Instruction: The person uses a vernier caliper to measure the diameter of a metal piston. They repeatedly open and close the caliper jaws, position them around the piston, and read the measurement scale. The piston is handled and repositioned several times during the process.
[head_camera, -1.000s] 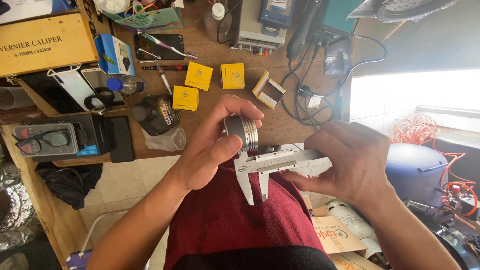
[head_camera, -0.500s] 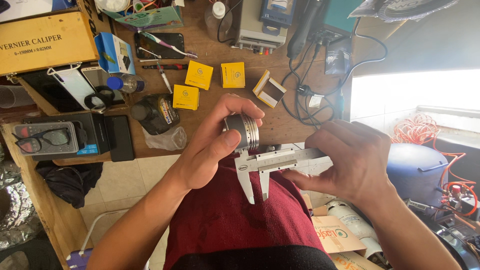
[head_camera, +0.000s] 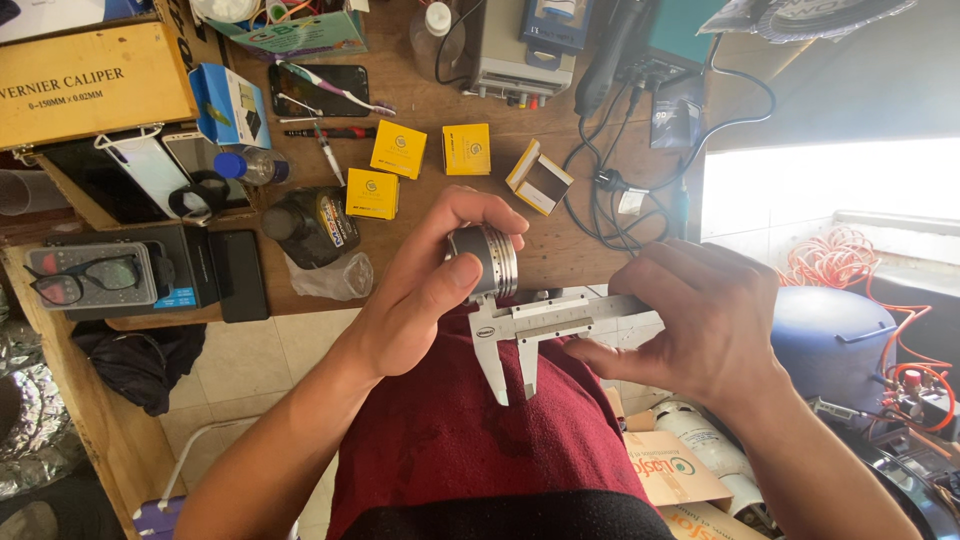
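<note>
Currently my left hand (head_camera: 425, 300) is wrapped around a piston (head_camera: 485, 262), thumb across its side, fingers curled over the crown end, so the part sits just above my right hand's tool. My right hand (head_camera: 695, 320) is closed on the beam of a steel vernier caliper (head_camera: 545, 325), thumb near the slide. Judged progress: part and tool are brought together, the small upper jaws touching the piston's lower edge; the long jaws hang free toward my lap, nearly shut. Reading apparently not taken. Piston: dull grey metal, ring grooves around the body.
</note>
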